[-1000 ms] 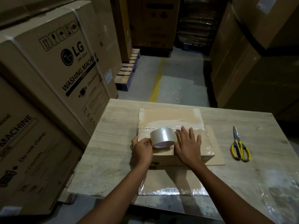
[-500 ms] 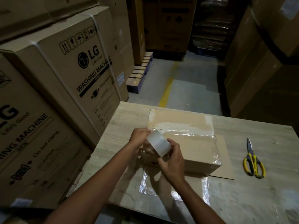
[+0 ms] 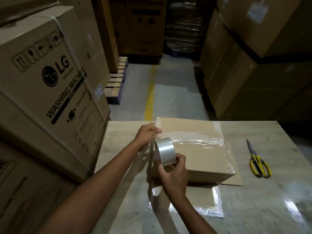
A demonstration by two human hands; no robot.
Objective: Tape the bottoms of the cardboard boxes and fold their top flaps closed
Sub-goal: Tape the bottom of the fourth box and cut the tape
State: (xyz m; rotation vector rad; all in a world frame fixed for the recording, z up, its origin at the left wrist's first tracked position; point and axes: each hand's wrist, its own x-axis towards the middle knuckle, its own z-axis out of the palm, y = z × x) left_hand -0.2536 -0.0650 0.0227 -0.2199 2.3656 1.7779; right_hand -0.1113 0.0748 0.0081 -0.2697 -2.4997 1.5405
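Head view, dim light. One box (image 3: 199, 157) lies on the surface (image 3: 270, 208), on a flat cardboard sheet (image 3: 235, 168), closed face up. I take this face to be the bottom. Glossy tape (image 3: 194, 141) already runs across it from the left edge to the right, and film wraps down over the right and near edges. Right grip (image 3: 175, 176): fingers and thumb curled round the roll (image 3: 165, 150), held on edge just above the box's left near corner. Left grip (image 3: 145, 134): thumb and fingertips pinch the tape end (image 3: 159, 133), which is stretched a short way off the roll and up to the left, not yet stuck down. Scissors (image 3: 259, 163) lie on the surface, well to the right of the box, untouched. Judgement: bottom taping is well advanced and this is a further strip, probably for the left edge. Left to do: lay it, cut it, turn the box over and fold the top flaps. I cannot tell how the flaps lie underneath. No other small box is in view.
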